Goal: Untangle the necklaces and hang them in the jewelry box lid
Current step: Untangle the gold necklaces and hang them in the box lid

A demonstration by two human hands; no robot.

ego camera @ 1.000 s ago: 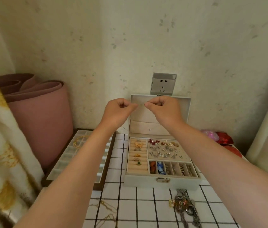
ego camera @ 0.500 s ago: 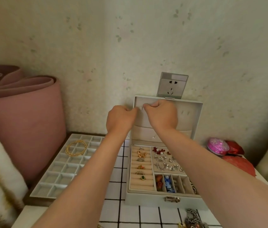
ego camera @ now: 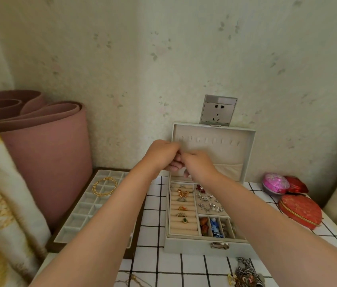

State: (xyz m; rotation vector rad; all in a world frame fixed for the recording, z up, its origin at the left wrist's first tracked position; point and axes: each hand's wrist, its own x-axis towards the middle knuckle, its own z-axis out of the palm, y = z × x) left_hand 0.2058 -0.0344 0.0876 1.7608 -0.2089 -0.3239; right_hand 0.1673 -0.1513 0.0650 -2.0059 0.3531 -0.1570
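Left hand and right hand curled closed, touching before the open jewelry box lid, held item too small to tell, necklace tangle on counter

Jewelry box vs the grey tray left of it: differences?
The jewelry box has an upright lid with hooks; the compartment tray has none. The box holds many rings and earrings; the tray shows only gold bangles. The box stands on checked cloth, the tray on dark wood. Both are pale and compartmented.
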